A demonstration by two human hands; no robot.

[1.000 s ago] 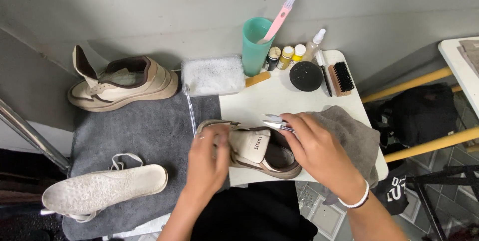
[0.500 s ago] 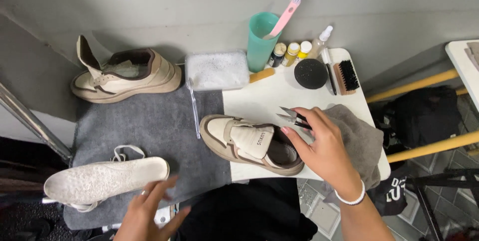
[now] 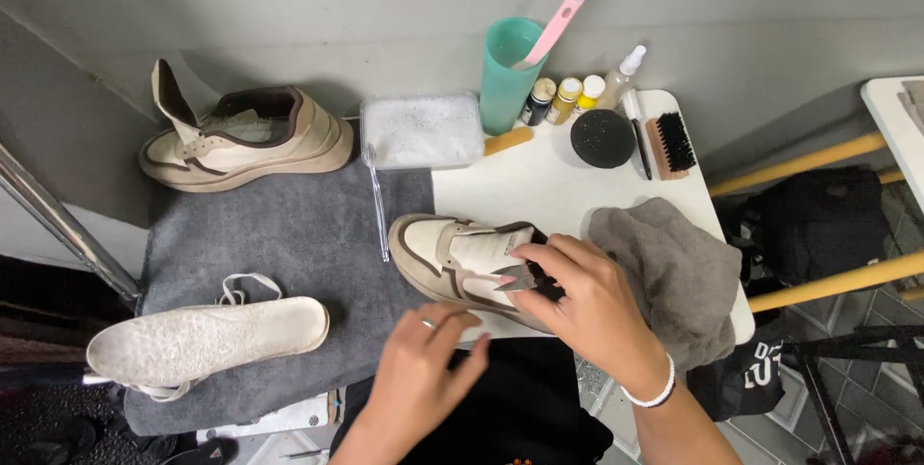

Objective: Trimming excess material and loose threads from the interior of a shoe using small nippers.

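In the head view, a beige low sneaker (image 3: 452,258) is seen lying on its side at the near edge of the white worktop (image 3: 549,186), its toe reaching over the grey mat (image 3: 279,244). The right hand (image 3: 587,306) is rested on the shoe's opening, and a small pair of metal tweezers (image 3: 517,281) is pinched between its thumb and fingers (image 3: 539,255), which are closed on the tool. The left hand (image 3: 423,354) is held just in front of the shoe's sole with its fingers loosely spread and nothing gripped; whether the shoe is touched by it cannot be told.

A crumpled grey cloth (image 3: 679,272) is found just right of the shoe. Farther back, a teal cup (image 3: 508,75) with a pink brush (image 3: 556,20) in it, small bottles (image 3: 568,97), a round black sponge (image 3: 602,138) and a bristle brush (image 3: 671,144) are lined up. A second sneaker (image 3: 245,138) stands on the mat's far side, a white insole (image 3: 207,335) lies near its front, and a clear tray (image 3: 422,130) sits between.
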